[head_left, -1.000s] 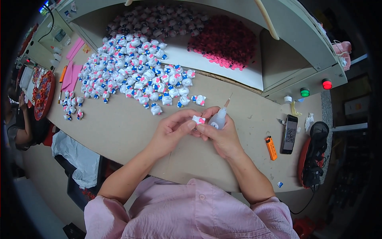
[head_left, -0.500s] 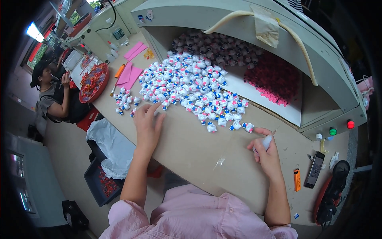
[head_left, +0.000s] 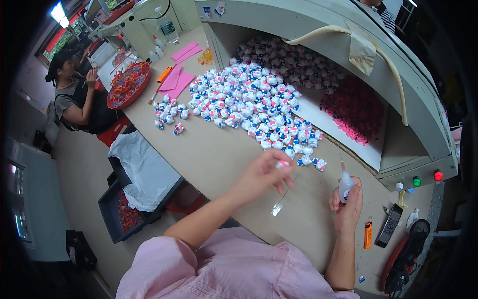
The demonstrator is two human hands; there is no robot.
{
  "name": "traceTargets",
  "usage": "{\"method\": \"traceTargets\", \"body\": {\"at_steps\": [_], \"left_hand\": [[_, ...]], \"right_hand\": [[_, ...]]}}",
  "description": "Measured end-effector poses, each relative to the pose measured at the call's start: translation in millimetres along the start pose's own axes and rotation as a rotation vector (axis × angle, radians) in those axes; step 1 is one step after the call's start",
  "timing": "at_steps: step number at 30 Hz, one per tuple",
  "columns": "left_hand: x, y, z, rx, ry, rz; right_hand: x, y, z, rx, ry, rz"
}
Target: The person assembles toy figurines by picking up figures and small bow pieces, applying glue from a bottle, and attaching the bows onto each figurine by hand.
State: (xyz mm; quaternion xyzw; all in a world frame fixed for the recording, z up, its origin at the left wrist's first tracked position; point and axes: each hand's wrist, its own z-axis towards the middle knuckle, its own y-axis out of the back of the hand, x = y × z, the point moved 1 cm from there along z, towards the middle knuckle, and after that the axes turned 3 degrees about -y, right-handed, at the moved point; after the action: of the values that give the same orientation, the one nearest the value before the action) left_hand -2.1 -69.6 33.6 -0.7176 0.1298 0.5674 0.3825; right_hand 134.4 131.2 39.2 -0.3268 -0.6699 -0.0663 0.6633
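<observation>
Between the fingers of my left hand (head_left: 266,174) is a small white figurine (head_left: 283,164) with a pink patch, mostly covered by the fingers. That hand hovers over the table just in front of the big pile of white, blue and pink figurines (head_left: 244,97). My right hand (head_left: 347,207) grips a small white squeeze bottle (head_left: 345,187), held upright with its thin needle tip pointing up. A few figurines (head_left: 318,163) lie at the pile's near right edge, between the two hands. A smaller group of figurines (head_left: 168,109) sits to the left.
A grey cabinet (head_left: 318,20) arches over the back, with more figurines and a heap of pink pieces (head_left: 353,109) inside. Pink sheets (head_left: 177,82) lie far left. An orange lighter (head_left: 368,235) and a phone (head_left: 389,225) rest at right. A co-worker (head_left: 74,94) sits left beside a red basin (head_left: 128,84).
My left hand has moved right from the pile's left side and now has a figurine in its fingers. My right hand has turned the bottle upright. The view has shifted slightly.
</observation>
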Motion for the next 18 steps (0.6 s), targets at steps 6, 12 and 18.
{"method": "traceTargets", "body": {"at_steps": [6,12,18], "left_hand": [[39.2,-33.2,31.0,0.147,0.250,-0.024],[52.2,-32.6,32.1,0.065,0.052,0.150],[58.1,-39.3,30.8,0.009,0.013,0.211]], "right_hand": [[-2.1,15.5,3.3,-0.082,0.060,-0.021],[0.2,6.3,-1.8,-0.225,0.288,-0.403],[8.7,-1.3,-6.8,-0.107,0.641,-0.911]]}}
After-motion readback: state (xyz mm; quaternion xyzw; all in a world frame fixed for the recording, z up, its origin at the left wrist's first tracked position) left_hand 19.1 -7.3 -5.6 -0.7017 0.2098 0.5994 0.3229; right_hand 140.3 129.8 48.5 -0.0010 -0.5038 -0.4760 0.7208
